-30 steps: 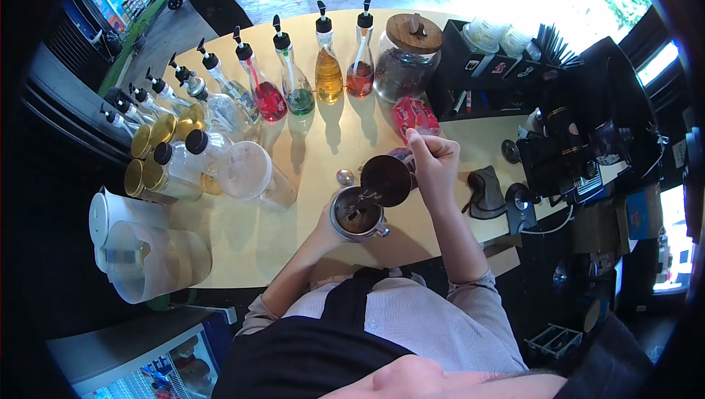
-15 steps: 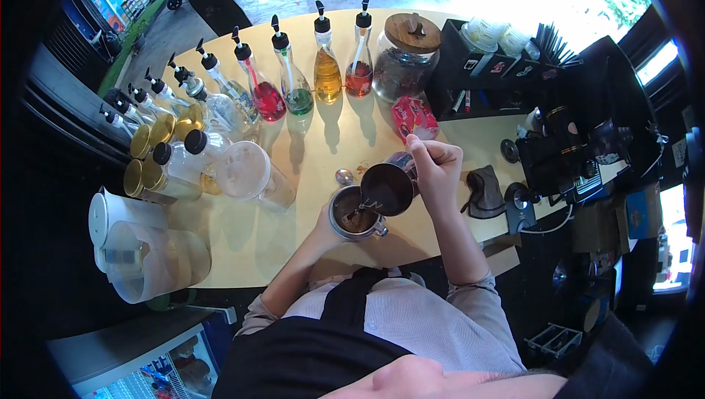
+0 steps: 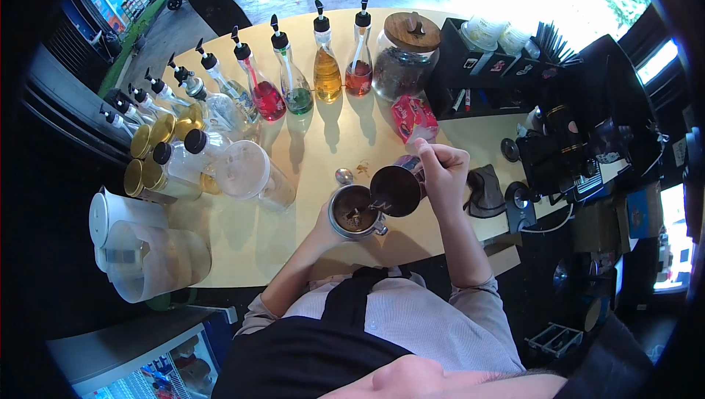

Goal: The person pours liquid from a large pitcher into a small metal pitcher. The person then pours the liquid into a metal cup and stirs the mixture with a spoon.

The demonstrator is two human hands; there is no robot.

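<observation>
My left hand (image 3: 327, 227) is closed around the left side of a metal-rimmed mug (image 3: 354, 213) at the near part of the table. Brown liquid with some lighter foam shows inside it, and a small handle or clasp juts from its lower right. Above its right side, a dark metal pitcher (image 3: 397, 192) is tilted to the left with its spout over the mug's rim. A thin stream seems to run from the spout into the mug. My right hand (image 3: 445, 175) grips the pitcher from the right, the fingers wrapped at its handle.
A spoon (image 3: 344, 176) lies just beyond the mug. Behind it are a pink packet (image 3: 413, 118), a wooden-lidded jar (image 3: 408, 57) and a row of pump bottles (image 3: 327, 68). Plastic tubs (image 3: 253, 175) and jugs (image 3: 158, 259) stand left. A dark cloth (image 3: 485, 192) lies right.
My right hand and the pitcher have shifted slightly right, so more of the mug's opening shows. My left hand and the mug stay in place.
</observation>
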